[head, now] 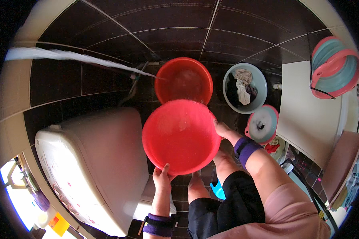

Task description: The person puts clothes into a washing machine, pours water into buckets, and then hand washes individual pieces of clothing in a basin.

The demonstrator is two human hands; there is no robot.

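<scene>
A large red plastic basin point(179, 140) is held between my two hands, tilted so its inside faces up at me. My left hand point(162, 177) grips its lower left rim, thumb over the edge. On the right rim, my right hand point(224, 130) has hold of the side. Just beyond, a second red basin point(184, 80) stands on the dark floor and is partly covered by the held one. A white stream of water point(86, 59) runs from the upper left into that second basin. Whether the held basin contains water I cannot tell.
A white washing machine point(107, 164) stands at the left. To the right are a pale blue basin point(227, 86) with clothes, a small pink-rimmed basin point(277, 119) with suds, and a white surface point(308, 119). Collapsible basins point(323, 86) hang above it. A hose point(133, 89) runs along the wall.
</scene>
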